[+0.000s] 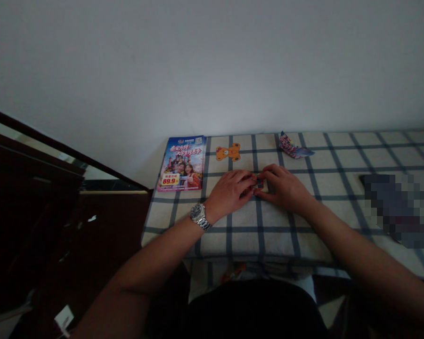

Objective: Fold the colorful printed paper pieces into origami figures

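My left hand [230, 192], with a silver watch [198, 215] on its wrist, rests low over the checked cloth on the table. Facing it from the right is my right hand [286, 189]. The fingertips of both hands are bent and pinched around a small flat piece [260, 183] with a reddish-orange part, too small and too covered to name. Just beyond my left hand lies a flat brown bear-shaped cutout [228, 152]. A stack of printed flyers [181, 165] sits to the left of that hand.
A crumpled colourful wrapper [294, 147] lies near the wall, beyond my right hand. At the right is a dark flat object [381, 197], partly blurred out. The checked tablecloth [335, 188] meets the wall [212, 66] at the back. Dark furniture [28, 197] stands at the left.
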`<state>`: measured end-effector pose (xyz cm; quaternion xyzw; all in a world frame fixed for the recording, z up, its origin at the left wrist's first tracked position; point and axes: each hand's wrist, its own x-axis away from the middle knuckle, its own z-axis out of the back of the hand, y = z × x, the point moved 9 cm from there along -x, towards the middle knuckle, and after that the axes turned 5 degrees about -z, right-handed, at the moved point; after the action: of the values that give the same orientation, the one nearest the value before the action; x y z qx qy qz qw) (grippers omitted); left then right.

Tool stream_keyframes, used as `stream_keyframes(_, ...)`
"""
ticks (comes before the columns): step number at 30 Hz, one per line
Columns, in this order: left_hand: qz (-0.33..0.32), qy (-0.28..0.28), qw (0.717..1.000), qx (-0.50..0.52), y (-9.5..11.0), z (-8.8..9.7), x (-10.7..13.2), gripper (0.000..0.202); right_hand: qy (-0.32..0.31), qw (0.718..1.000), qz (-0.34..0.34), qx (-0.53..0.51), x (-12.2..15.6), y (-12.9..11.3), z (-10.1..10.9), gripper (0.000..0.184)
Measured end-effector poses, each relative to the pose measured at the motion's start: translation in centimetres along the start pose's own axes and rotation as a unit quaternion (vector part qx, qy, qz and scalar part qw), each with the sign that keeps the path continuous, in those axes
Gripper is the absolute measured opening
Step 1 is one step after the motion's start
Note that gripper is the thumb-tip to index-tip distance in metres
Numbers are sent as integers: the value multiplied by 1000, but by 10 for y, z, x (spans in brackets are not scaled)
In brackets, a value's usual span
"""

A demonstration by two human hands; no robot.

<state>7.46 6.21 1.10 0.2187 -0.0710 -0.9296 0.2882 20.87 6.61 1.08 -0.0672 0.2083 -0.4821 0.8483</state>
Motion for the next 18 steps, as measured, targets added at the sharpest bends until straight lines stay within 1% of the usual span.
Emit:
stream_keyframes(6, 17, -1, 1000, -5, 2, 3, 0, 27, -5, 1000, 2, -2, 1, -1, 0, 36)
stream_keyframes(12, 47, -6, 999, -13, 1, 6, 1, 26, 9, 1000, 18, -2, 1, -6, 4, 39)
stream_keyframes(18, 66, -9, 997, -33, 3, 11, 1, 26, 7, 1000, 26, 1, 1, -5, 3, 38)
